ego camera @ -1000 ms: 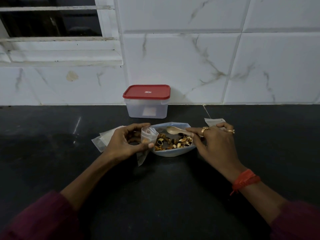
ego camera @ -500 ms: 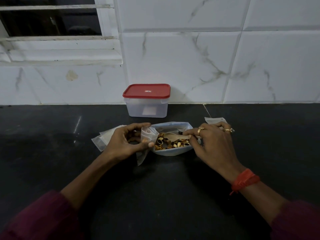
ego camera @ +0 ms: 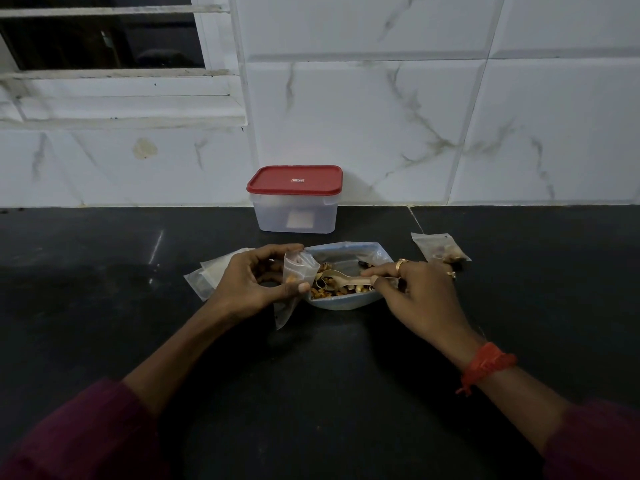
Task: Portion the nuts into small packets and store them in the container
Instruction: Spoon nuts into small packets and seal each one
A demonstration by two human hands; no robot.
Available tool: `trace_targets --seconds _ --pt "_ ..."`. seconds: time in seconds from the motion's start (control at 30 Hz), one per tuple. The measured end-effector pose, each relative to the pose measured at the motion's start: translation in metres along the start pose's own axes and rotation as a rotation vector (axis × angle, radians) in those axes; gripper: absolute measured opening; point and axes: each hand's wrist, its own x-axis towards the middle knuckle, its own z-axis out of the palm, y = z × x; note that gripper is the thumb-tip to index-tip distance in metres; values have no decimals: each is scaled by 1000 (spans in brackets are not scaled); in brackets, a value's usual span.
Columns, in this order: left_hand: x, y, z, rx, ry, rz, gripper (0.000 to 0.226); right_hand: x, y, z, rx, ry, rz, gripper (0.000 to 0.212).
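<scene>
Scooping step, frame centre. Left hand [ego camera: 252, 282] fingers [ego camera: 297, 287] pinch a small packet [ego camera: 298, 268] open beside the bag [ego camera: 346, 250] of nuts [ego camera: 327, 291]; right hand [ego camera: 415, 296] fingers grip the spoon [ego camera: 341, 277], its bowl among the nuts. Next: carry a level spoonful into the packet mouth. The lidded container [ego camera: 294, 216] stands behind.

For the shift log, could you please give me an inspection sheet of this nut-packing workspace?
Surface: black countertop, dark and glossy.
Job's things: open bag of nuts at centre; pale spoon lying in it; small packet at the bag's left end, a nut visible inside; filled packet on the right; empty packets stacked on the left; container by the wall, red lid on.
Clutter: nothing seen.
Grips: left hand holds the small packet; right hand pinches the spoon's handle.
Cables: nothing seen.
Surroundings: marbled wall tiles; louvred window at upper left.
</scene>
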Motion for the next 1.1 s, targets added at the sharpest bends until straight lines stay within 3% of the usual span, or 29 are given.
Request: trace_targets --seconds 0.17,0.43,0.67,0.87,1.1 --pt "0 0 1 4 1 2 70 1 -3 -2 128 -44 166 19" --pt "-1 0 1 -9 -1 12 68 0 -7 -1 268 -53 286 20" --pt "-1 0 1 -6 -1 13 68 3 -5 -7 372 54 322 25" --pt "-1 2 4 31 9 22 71 1 -9 -8 459 161 266 15" --pt "-2 4 6 48 17 26 71 -8 -23 -3 466 136 44 25"
